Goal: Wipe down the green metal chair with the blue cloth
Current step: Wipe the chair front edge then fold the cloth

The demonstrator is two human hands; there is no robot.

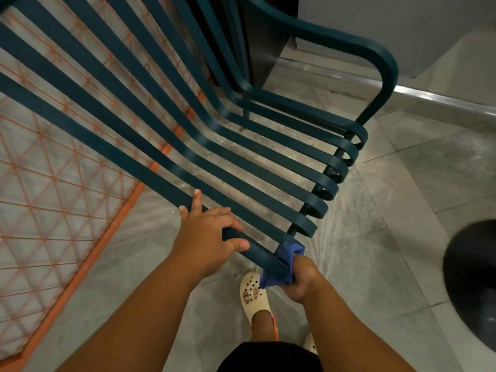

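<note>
The green metal chair fills the upper half of the head view, its flat slats running from the upper left down to curled ends at the right. My left hand grips the nearest rail of the chair, thumb under it. My right hand holds the blue cloth, bunched and wrapped around the near end of that same rail, just right of my left hand.
An orange wire-mesh panel lies behind the slats at the left. A dark round object sits at the right edge. My foot in a cream clog stands on the grey tiled floor below the rail. A grey wall base runs along the upper right.
</note>
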